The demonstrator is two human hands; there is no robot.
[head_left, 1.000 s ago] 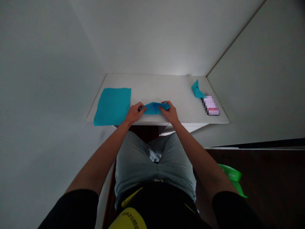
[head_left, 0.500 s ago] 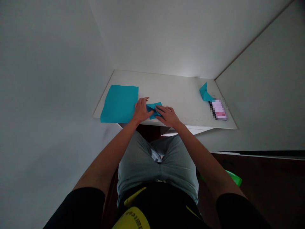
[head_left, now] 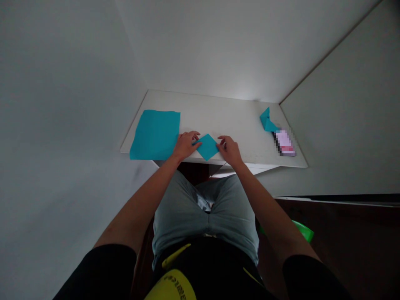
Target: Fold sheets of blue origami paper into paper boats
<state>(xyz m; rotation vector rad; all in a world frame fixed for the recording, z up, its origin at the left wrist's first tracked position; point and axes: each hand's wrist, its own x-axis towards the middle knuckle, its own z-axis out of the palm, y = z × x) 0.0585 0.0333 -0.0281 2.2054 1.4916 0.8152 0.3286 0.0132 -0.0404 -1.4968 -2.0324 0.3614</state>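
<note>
A small blue folded paper lies as a flat diamond near the front edge of the white table, between my hands. My left hand pinches its left corner between thumb and fingers. At the opposite corner, my right hand grips the paper with thumb and fingertips. Beside my left hand, a larger blue paper sheet lies flat, its right edge close to my fingers.
The white table meets walls at the back and on both sides. At its right end lie another folded blue paper piece and a phone with a blurred screen. Something green is on the dark floor at right.
The small paper has gone from a partly raised, bunched fold to a flat diamond. My right hand has moved right, to its right corner; my left hand now pinches the left corner.
</note>
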